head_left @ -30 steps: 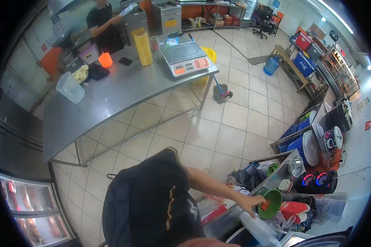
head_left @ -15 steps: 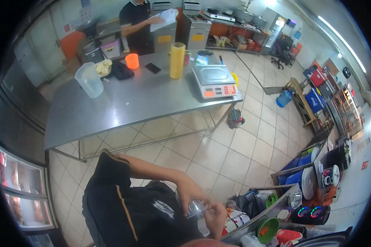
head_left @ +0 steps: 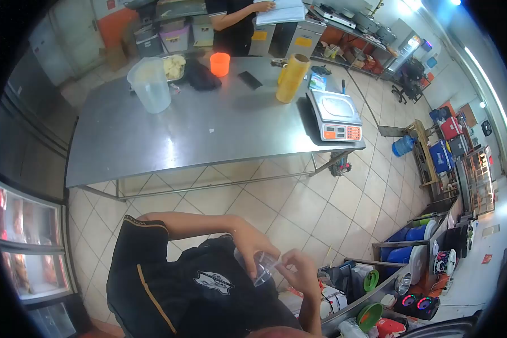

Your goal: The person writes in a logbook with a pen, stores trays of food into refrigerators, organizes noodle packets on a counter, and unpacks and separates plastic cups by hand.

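Note:
My left hand (head_left: 252, 247) is wrapped round a clear plastic cup (head_left: 263, 269), held tilted in front of my chest. At the cup's rim, the fingers of my right hand (head_left: 302, 272) are pinched together; whether they grip the rim or something small is too unclear to tell. Both hands are close together over the floor, near the side counter. A green bowl (head_left: 369, 317) lies to the lower right of my right hand, beside clear plastic wrapping (head_left: 350, 328).
Ahead stands a steel table (head_left: 208, 135) with a scale (head_left: 336, 115), a yellow roll (head_left: 293, 79), an orange cup (head_left: 219, 64), a phone (head_left: 250, 80) and a plastic pitcher (head_left: 150, 84). A person (head_left: 234, 25) holding papers stands behind it. A speaker (head_left: 417, 305) is at the lower right.
My left hand has left the green bowl area and come back to my chest, now round a clear cup. My right hand has come into view beside it. The view has turned left.

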`<state>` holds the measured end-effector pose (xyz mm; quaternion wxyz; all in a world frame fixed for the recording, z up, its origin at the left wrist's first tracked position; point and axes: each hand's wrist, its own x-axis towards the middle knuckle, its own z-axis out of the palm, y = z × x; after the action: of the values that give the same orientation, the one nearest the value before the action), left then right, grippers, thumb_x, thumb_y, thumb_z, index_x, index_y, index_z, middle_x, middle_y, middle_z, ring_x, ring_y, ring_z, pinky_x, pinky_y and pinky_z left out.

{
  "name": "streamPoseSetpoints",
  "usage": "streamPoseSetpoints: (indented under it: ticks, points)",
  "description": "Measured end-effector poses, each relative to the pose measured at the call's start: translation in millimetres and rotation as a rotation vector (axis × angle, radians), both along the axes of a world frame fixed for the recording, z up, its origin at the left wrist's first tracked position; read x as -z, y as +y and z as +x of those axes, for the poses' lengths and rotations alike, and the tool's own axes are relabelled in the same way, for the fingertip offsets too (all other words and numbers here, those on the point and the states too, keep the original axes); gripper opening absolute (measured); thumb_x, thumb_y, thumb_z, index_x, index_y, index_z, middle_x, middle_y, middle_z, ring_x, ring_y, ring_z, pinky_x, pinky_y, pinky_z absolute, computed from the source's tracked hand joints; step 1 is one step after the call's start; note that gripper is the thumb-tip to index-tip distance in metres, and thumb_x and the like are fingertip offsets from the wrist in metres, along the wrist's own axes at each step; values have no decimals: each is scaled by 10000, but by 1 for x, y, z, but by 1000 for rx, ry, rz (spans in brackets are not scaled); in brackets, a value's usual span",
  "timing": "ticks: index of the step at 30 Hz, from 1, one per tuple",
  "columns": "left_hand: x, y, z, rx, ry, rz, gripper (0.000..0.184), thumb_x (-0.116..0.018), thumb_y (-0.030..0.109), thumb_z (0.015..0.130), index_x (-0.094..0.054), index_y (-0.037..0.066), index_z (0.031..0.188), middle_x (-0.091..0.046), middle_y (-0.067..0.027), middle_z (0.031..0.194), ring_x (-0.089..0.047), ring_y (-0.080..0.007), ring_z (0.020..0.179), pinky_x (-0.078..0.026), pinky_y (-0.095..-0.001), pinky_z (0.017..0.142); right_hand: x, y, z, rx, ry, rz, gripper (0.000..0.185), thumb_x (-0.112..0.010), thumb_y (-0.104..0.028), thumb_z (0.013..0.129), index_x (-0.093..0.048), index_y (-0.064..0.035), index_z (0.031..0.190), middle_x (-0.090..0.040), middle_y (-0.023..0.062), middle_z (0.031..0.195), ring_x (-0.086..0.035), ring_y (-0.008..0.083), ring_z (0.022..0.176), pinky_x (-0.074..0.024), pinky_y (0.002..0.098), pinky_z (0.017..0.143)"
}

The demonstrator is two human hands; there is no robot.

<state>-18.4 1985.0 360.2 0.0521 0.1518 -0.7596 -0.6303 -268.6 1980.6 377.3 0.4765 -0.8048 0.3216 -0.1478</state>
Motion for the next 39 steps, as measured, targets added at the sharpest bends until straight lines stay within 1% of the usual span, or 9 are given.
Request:
streamPoseSetpoints:
  ticks: [6, 10, 13, 16, 22, 23, 28, 32, 39]
  points:
    - [15, 28, 44, -131, 39, 86, 710, -751, 516, 809, -523, -20, 1216, -652, -200, 1030, -640, -309, 946, -482, -404, 803, -13, 11, 68, 60, -45, -170, 261, -841, -28, 645, -616, -43, 774, -640, 56, 748, -639, 167, 685, -498, 283, 650]
    - [15, 50, 66, -207, -82, 132, 736, -740, 532, 813, -516, -17, 1249, -659, -190, 1049, -642, -304, 967, -483, -401, 830, -13, 4, 100, -95, -141, -77, 242, -819, -8, 644, -612, -39, 764, -629, 55, 750, -615, 168, 672, -478, 281, 630]
    - [10, 66, 79, -293, 19, 74, 654, -702, 511, 852, -543, -27, 1188, -675, -149, 1000, -649, -244, 961, -489, -363, 841, -29, -9, 123, -303, -91, -2, 226, -803, -1, 653, -604, -37, 756, -616, 55, 733, -614, 175, 672, -476, 282, 630]
    - [0, 80, 85, -364, 73, 179, 715, -716, 514, 835, -520, -23, 1264, -669, -155, 1072, -638, -251, 1005, -478, -360, 875, -38, -24, 136, -532, -47, -5, 217, -793, -35, 678, -597, -47, 771, -609, 55, 721, -612, 204, 665, -480, 302, 625]
    - [0, 95, 94, -447, 10, 89, 786, -757, 503, 794, -488, -1, 1335, -661, -155, 1133, -630, -251, 1035, -469, -354, 901, -51, -36, 162, -803, -35, -3, 193, -757, -26, 678, -599, -59, 784, -609, 58, 727, -629, 240, 677, -489, 333, 623]
    - [-16, 95, 97, -431, -19, 212, 794, -768, 503, 780, -490, 5, 1332, -663, -158, 1127, -635, -264, 1038, -473, -359, 895, -53, -36, 164, -813, -34, -31, 191, -754, -26, 676, -601, -61, 785, -608, 57, 727, -628, 239, 673, -489, 332, 621]
    - [-6, 102, 94, -528, 81, 119, 804, -803, 495, 730, -508, 2, 1294, -667, -158, 1109, -645, -288, 1023, -490, -373, 853, -53, -29, 159, -718, 21, -42, 190, -750, -20, 669, -604, -59, 785, -607, 51, 737, -619, 223, 676, -489, 321, 629]
    - [-6, 112, 90, -718, 139, -301, 757, -811, 454, 705, -533, 4, 1246, -656, -181, 1025, -645, -354, 963, -497, -397, 835, -47, -21, 145, -549, 12, -48, 194, -746, 6, 685, -600, -43, 803, -598, 57, 753, -606, 209, 683, -491, 315, 639]
    - [-3, 96, 81, -565, 76, -171, 681, -800, 416, 706, -566, 3, 1193, -681, -173, 904, -664, -346, 815, -514, -393, 734, -39, 2, 122, -403, -177, -147, 218, -778, 9, 693, -616, -36, 832, -606, 74, 835, -604, 192, 753, -500, 327, 668]
